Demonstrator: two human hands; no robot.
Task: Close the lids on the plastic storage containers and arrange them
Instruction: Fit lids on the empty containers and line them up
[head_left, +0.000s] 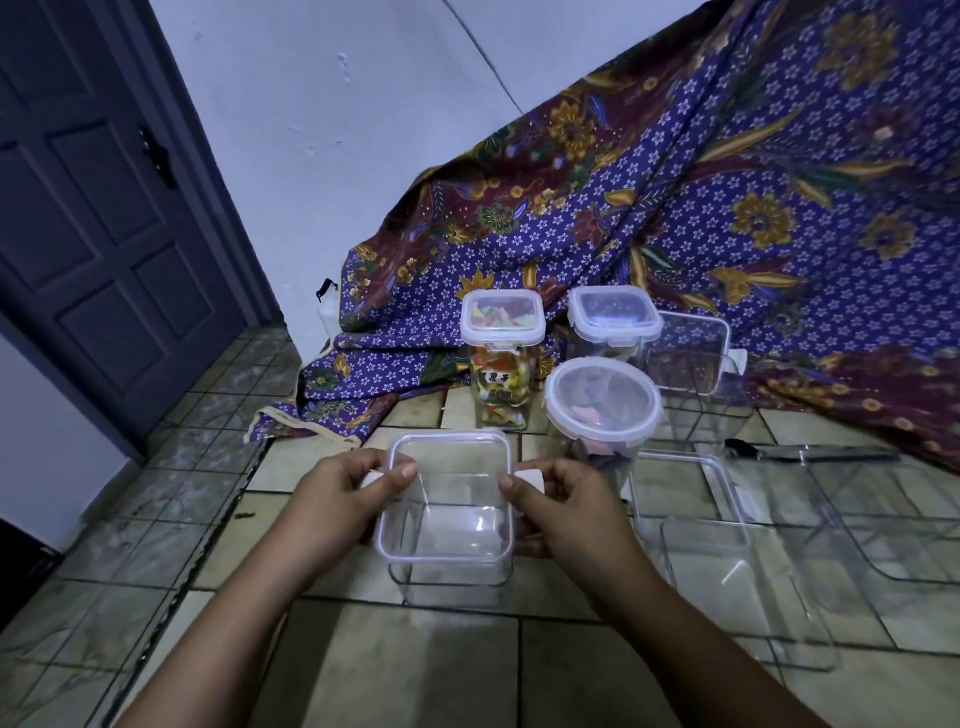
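Note:
A clear square container (447, 566) stands on the tiled floor in front of me. Its clear lid (449, 457) is tilted, the far edge raised and the near edge resting in the container. My left hand (337, 499) grips the lid's white left clip and my right hand (561, 506) grips its white right clip. Behind stand three lidded containers: a tall square one with colourful pieces (503, 358), a second square one (613, 317), and a round one (605, 405).
Open clear containers lie to the right: a tall one (691, 358) at the back, a wide one (737, 587) near my right arm and a larger one (893, 514) beyond. A purple floral cloth (727, 208) hangs behind. A dark door (104, 208) is at the left.

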